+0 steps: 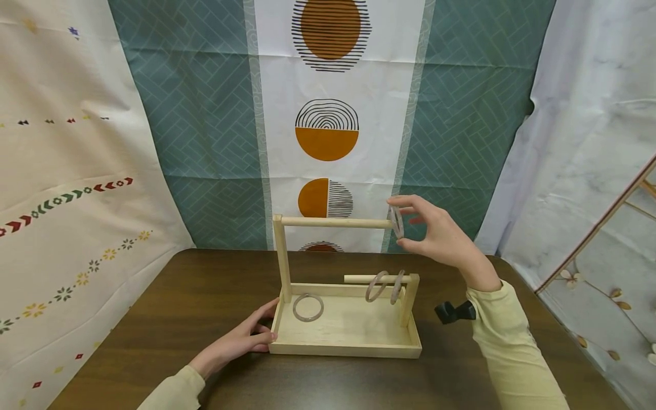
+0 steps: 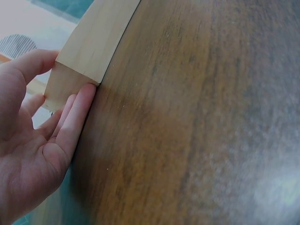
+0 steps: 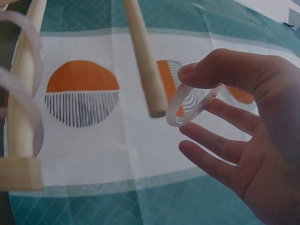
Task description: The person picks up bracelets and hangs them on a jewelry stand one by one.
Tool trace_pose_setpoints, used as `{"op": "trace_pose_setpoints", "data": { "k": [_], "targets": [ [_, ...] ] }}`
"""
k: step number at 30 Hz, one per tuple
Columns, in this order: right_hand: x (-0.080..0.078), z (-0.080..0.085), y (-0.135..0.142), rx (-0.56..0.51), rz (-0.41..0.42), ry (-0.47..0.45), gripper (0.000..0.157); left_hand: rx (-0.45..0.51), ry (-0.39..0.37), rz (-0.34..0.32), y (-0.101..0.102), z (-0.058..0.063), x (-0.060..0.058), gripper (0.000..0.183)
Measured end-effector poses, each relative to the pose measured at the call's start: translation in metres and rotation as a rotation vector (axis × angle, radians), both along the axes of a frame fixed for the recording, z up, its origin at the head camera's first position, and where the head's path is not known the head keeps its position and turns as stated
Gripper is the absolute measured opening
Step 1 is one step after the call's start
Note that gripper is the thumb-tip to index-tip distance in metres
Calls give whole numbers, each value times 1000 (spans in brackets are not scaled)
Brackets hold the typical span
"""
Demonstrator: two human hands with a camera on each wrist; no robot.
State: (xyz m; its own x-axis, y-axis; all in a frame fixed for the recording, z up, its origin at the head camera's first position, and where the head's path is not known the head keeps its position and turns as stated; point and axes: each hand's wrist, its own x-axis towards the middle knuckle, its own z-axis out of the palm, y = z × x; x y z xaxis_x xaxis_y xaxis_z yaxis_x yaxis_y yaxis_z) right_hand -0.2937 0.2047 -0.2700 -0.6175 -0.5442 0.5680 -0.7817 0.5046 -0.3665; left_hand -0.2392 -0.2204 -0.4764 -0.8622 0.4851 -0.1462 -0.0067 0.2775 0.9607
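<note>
A pale wooden bangle stand (image 1: 346, 349) has a shallow tray base, a tall left post with a long upper rod (image 1: 338, 222), and a short right post with a lower rod (image 1: 353, 279). My right hand (image 1: 435, 230) pinches a translucent pale bangle (image 3: 176, 108) between thumb and fingers at the upper rod's free right end. In the right wrist view the bangle appears just beside the rod tip (image 3: 158, 110). My left hand (image 1: 241, 340) grips the tray's left end, near the front corner. Two bangles (image 1: 376, 286) hang on the lower rod. Another bangle (image 1: 308, 307) lies inside the tray at left.
The stand sits on a dark brown wooden table (image 1: 220, 290). A black device (image 1: 455, 312) is strapped at the right wrist. Patterned cloths hang behind, with a teal and white one (image 1: 205, 114) at the back.
</note>
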Motion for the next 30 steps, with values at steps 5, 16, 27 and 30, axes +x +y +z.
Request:
{"op": "trace_pose_setpoints", "data": {
  "k": [5,16,27,30],
  "targets": [
    [-9,-6,2,19,-24,-35,68,5,1,0,0,0,1,82],
    [-23,-15,0,49,-13,-61,67,2,8,-4,0,0,1,81],
    [-28,-16,-11,63,33,-93,65,13,-4,1,0,2,2,82],
    [-29,-15,-14,79,41,-90,65,17,0,-1,0,1,2,82]
  ]
}}
